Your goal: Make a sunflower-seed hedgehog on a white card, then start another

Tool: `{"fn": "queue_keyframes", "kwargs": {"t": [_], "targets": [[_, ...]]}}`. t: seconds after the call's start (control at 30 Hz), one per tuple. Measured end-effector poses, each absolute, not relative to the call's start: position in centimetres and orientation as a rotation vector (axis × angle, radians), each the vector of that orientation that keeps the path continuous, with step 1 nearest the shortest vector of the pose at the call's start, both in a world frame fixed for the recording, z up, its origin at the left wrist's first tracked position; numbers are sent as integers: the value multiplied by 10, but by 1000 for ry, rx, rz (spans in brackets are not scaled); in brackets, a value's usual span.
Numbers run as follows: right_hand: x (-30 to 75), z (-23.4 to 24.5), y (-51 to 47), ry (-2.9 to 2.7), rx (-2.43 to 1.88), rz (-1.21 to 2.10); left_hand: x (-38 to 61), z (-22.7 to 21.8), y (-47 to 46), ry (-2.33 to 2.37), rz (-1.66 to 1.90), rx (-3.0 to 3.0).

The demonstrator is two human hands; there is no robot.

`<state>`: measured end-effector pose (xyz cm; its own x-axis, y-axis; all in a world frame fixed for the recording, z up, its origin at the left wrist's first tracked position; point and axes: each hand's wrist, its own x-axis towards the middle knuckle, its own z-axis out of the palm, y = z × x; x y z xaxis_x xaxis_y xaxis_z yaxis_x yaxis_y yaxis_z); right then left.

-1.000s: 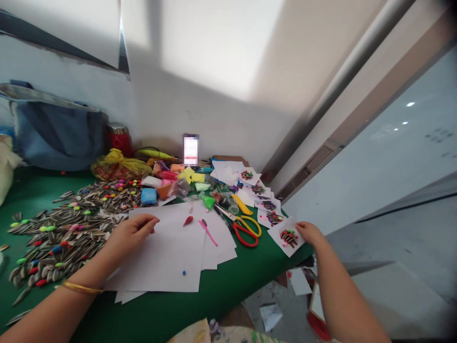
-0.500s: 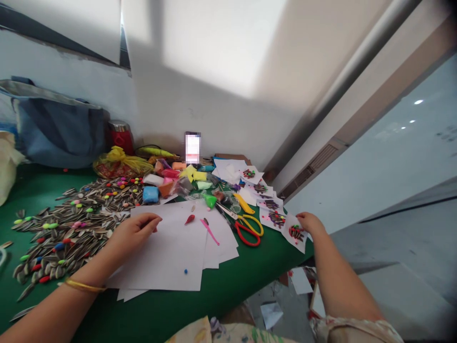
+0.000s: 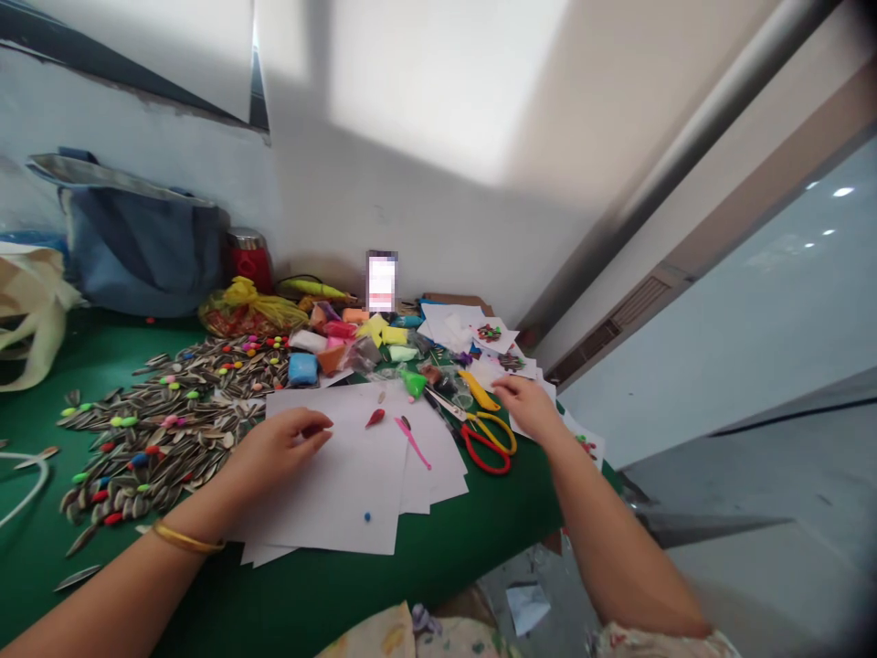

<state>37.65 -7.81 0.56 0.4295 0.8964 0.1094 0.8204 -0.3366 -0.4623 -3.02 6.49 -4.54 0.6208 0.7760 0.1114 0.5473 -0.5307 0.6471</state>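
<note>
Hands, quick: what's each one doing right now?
Left hand: resting on the white paper, fingers curled, whether it holds anything cannot be told.
Right hand: open, empty, over the small cards.

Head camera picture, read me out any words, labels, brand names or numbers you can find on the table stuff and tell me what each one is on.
No text can be read.
Upright phone against the wall: its screen is blurred out.
Red canister: no label shows.
Small paper cards: seed and clay designs only, no writing.
White paper sheets: blank.
Clay packets: any print is too small to read.
</note>
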Motion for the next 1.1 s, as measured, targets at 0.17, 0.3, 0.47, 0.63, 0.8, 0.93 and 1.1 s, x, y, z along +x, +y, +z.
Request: {"fn": "queue_keyframes", "kwargs": {"t": [0.17, 0.3, 0.47, 0.63, 0.8, 0.93, 1.1], "targets": [[268, -3, -55, -2061, -2107, 285, -28, -42, 52, 639, 354, 2537], [227, -14, -48, -2262, -2273, 166, -26, -43, 39, 453, 231, 2645], [226, -23, -42, -2217, -2377, 81, -23, -48, 29, 428, 169, 2699], [228, -17, -34, -2171, -2406, -18, -20, -56, 24, 491, 190, 2755], [208, -19, -22, -2327, -2052, 5, -17, -58, 23, 554, 310, 2738], [203, -24, -9, -2313, -2082, -7, -20, -53, 32, 735, 385, 2688], [217, -25, -6, -2159, -2207, -85, -28, -46, 43, 1076, 377, 2689]]}}
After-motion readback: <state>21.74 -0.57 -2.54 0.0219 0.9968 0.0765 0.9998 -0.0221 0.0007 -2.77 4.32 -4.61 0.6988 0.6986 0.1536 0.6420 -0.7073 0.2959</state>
